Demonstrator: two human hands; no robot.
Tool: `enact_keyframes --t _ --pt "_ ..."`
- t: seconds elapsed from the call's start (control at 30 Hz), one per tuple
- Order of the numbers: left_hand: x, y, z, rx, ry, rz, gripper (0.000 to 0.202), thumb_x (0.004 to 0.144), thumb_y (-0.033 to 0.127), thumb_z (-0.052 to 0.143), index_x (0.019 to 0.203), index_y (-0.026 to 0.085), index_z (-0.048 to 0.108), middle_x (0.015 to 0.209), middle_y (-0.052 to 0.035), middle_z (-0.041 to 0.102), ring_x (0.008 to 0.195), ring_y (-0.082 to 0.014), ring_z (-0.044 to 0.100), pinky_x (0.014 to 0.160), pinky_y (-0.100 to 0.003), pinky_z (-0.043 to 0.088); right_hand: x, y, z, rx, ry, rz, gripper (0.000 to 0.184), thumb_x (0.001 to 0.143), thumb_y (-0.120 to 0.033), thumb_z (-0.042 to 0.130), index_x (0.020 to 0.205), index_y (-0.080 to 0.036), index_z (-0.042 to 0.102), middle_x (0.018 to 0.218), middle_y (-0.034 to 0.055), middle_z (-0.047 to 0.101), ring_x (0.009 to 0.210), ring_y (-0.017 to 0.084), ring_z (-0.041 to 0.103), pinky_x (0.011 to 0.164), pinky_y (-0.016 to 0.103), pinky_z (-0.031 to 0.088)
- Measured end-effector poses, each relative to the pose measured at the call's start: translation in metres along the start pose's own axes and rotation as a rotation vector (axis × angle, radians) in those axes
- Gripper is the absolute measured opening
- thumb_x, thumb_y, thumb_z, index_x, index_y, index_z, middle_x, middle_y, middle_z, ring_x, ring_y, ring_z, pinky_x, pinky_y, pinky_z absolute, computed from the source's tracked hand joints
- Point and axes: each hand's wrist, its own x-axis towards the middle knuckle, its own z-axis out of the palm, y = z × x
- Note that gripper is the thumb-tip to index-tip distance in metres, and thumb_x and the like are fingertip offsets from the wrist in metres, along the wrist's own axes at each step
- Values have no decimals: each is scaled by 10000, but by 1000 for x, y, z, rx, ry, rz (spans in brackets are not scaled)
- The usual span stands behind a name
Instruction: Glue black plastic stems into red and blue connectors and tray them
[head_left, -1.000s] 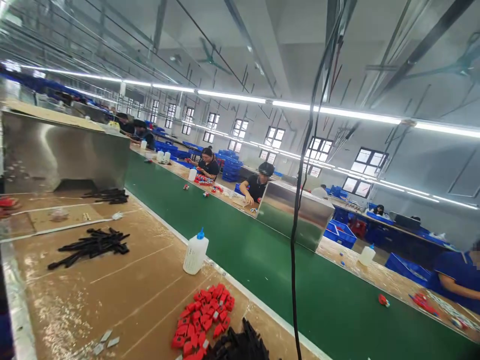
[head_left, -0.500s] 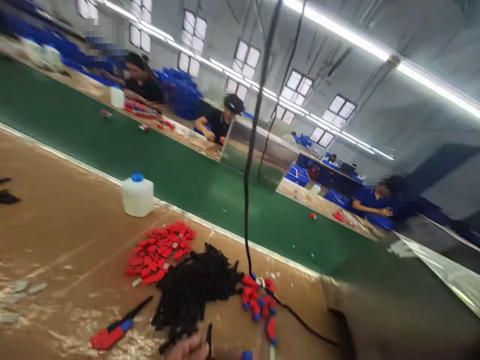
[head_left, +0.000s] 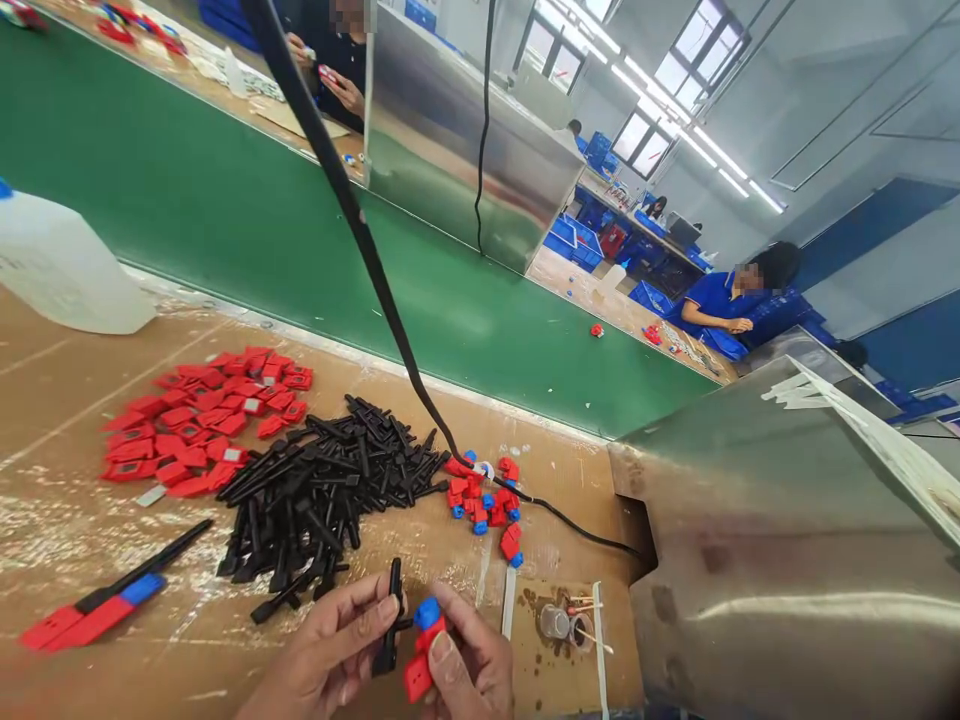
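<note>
Green flat belt (head_left: 465,300): crosses at twelve o'clock, reckoned from the hands, beyond the table.
Brown-covered tabletop (head_left: 225,625): spreads from nine to two o'clock, bearing the loose pieces.
Shiny sheet-metal housing (head_left: 750,500): stands at three o'clock; a black cable runs toward its dark notch.
Heap of black plastic sticks (head_left: 322,490): at eleven o'clock, probably near for easy picking.
Pile of red plastic blocks (head_left: 202,420): just beyond at ten, seemingly kept separate by kind.
Left hand (head_left: 337,640): thumb and fingers closed on a stick, pinched upright, apparently to leave its side stub exposed.
Right hand (head_left: 472,660): curled round a block, thumb pressing its face, likely to steady it.
Red-and-blue cluster (head_left: 484,500): at one o'clock, beside the cable.
Small clear cups (head_left: 555,622): at three, thin sticks leaning in one.
Red block with round blue cap (head_left: 421,660): in the right hand, cap up.
Black stick with side stub (head_left: 388,645): in the left, facing the cap; contact unclear.
</note>
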Motion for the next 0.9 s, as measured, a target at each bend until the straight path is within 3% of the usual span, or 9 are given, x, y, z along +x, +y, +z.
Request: enact_keyframes --t 0.07,0.17,0.37,0.53,0.73,0.9 --pt "1 1 1 -28 22 -20 622 426 758 910 670 214 735 647 31 576 576 -125 437 522 -206 417 -1 3 -2 -67 -16 -36 750 752 -757 742 1219 -172 789 750 56 648 464 125 518 412 250 521" --pt "4 -4 -2 6 42 0 623 495 752 897 653 193 673 569 74 474 490 -83 295 438 -179 282 0 3 -5 -182 -53 -121 694 813 -754 678 1245 -222 787 833 57 617 470 113 487 410 245 502" --pt "9 -12 -13 119 -27 124 663 611 831 770 592 229 493 453 109 381 373 -61 262 343 -170 221 -4 -2 -4 -369 -56 -374 537 920 -665 623 1278 -293 771 790 53 573 606 181 565 507 282 538" --pt "4 -4 -16 199 -79 175 629 660 828 735 615 243 508 453 100 414 358 -81 323 300 -171 295 -14 -1 3 -357 -57 -297 535 935 -626 641 1346 -294 726 845 53 571 503 131 531 393 255 500" --pt "-7 8 -12 174 8 212 640 626 812 779 585 223 531 427 71 477 367 -76 358 339 -166 315 -25 -7 10 -358 -59 -307 500 947 -553 654 1378 -302 699 918 80 623 517 148 592 396 274 564" --pt "-5 0 -18 223 -97 221 595 700 795 733 621 238 539 432 60 496 353 -94 376 331 -190 326 -32 -7 10 -406 -61 -356 486 985 -509 604 1423 -306 657 945 103 656 547 173 607 412 299 577"
